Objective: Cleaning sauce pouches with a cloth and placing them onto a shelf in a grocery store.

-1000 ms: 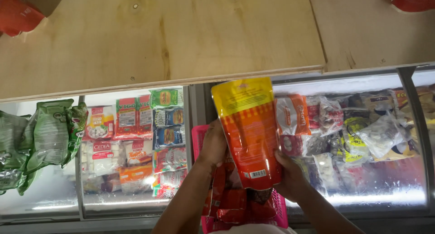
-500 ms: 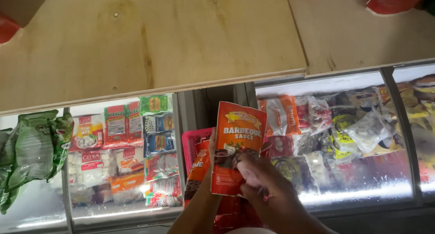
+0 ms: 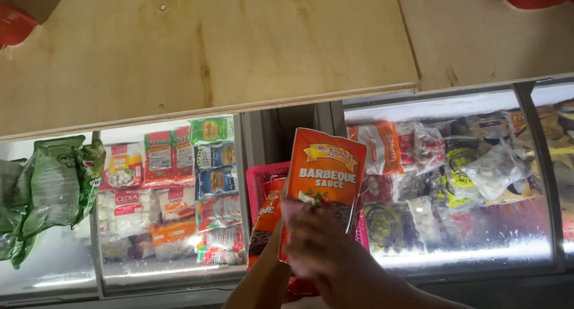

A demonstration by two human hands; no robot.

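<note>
While the right hand grips it from below, the orange pouch stands upright, glossy, with a yellow banner. A second pouch sits behind in the pink basket; the left hand's grip is hidden.

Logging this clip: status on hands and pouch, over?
Right hand grips the orange sauce pouch, upright. Left hand hidden behind it. Pouch over the pink plastic basket of similar pouches. Nothing in the way.

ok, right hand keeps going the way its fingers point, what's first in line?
Likely the orange sauce pouch: the right hand already lies across its lower front, fingers aimed up and left. Blurred, so depth is uncertain.
</note>
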